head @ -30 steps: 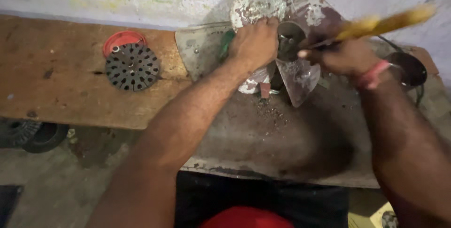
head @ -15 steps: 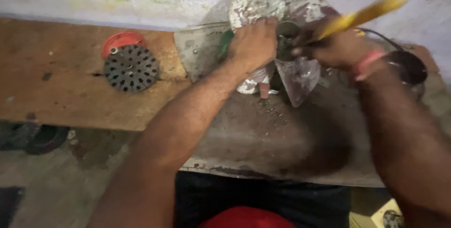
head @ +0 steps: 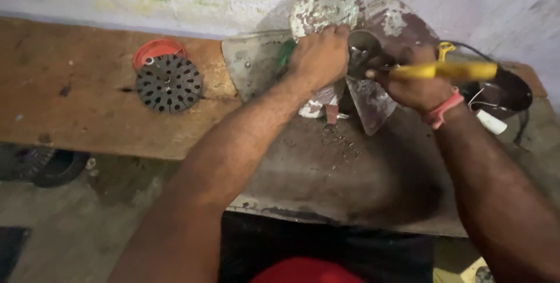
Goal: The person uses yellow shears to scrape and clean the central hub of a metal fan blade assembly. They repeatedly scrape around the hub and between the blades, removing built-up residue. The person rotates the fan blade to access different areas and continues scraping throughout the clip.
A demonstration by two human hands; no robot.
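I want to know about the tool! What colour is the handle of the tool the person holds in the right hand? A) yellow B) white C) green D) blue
A: the right hand grips a tool with a yellow handle that sticks out to the right, its tip aimed at the middle of the metal fan blades.

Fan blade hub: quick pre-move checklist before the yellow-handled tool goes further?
1. Left hand steadying the fan blade assembly: ok, it clasps the blades beside the hub.
2. Right hand grip on the yellow-handled tool: ok, fingers wrapped around the handle.
3. Tool tip seated in the hub: cannot tell, hidden by the hands.
4. Cable away from the tool: not ok, it runs just behind the handle.
5. Debris on the bench under the blades: not ok, loose bits lie there.
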